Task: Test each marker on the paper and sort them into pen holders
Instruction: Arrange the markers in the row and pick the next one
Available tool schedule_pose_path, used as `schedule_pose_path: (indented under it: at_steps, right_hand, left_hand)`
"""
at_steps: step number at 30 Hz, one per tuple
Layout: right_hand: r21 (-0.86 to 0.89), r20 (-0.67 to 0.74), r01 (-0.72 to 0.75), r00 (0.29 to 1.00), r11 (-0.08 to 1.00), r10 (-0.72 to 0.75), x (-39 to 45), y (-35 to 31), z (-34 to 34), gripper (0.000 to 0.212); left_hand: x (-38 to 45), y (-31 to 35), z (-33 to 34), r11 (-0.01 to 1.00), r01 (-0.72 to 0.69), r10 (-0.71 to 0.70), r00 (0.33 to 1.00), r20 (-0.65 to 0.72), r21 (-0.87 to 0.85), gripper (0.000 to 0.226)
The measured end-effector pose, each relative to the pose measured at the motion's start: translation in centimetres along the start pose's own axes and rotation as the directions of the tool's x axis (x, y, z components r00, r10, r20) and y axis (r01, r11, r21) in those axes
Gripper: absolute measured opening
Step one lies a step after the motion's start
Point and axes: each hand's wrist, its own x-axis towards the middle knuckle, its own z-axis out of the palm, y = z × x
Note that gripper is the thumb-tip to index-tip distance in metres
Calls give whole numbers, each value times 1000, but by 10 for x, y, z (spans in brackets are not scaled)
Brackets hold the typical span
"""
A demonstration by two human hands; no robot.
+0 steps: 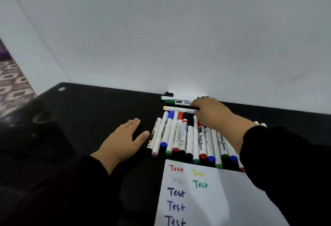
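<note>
right hand point(208, 111) fingers curl on yellow-capped marker point(177, 108); left hand point(123, 138) flat, fingers spread

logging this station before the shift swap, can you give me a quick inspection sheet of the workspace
Surface: black table set against a white wall.
Job's things: row of markers lying side by side; a few more markers lie crosswise by the wall; paper with "Test" written in red, yellow, green, blue and a faint grey.
Clutter: dark round object at the left, too dim to identify.
Hands: left hand flat and open on the table; right hand reaching over the crosswise markers, grip unclear.
Cables: nothing seen.
Surroundings: patterned floor at the left.
</note>
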Motion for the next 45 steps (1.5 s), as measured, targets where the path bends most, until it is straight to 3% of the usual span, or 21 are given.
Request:
schedule_pose_path:
  at_steps: [8, 15, 26, 31, 35, 41, 43, 45]
  right_hand:
    - [-206, 84, -9, 996, 978, 27, 43, -6, 19, 31]
    - [-221, 87, -35, 995, 975, 55, 51, -9, 22, 31]
    - [-129, -254, 120, 956, 984, -150, -17, -10, 7, 31]
    - [-143, -476, 261, 828, 955, -297, -79, -17, 5, 34]
    - [-121, -558, 324, 760, 938, -334, -129, -30, 9, 35]
    - [-31, -637, 277, 735, 960, -233, -197, -46, 14, 31]
    - [67, -656, 200, 747, 978, -108, -215, -52, 19, 30]
    - [309, -635, 99, 762, 946, 128, -232, -59, 19, 30]
  left_hand:
    - [3, -8, 9, 997, -12, 13, 1000, -10, 74, 72]
    - [3, -9, 9, 998, -20, 20, 1000, -12, 58, 73]
    - [-13, -1, 3, 1000, -1, 0, 1000, -27, -23, 69]
    - [-67, 25, -1, 970, -115, 100, 992, -77, -216, 57]
    - [-117, 52, 3, 894, -154, 129, 988, -89, -420, 45]
    - [-170, 74, 9, 790, -4, -16, 1000, -27, -613, 21]
    - [-182, 79, 12, 779, 10, -35, 999, -27, -626, 15]
    - [-193, 84, 18, 760, 17, -58, 997, -43, -650, 14]
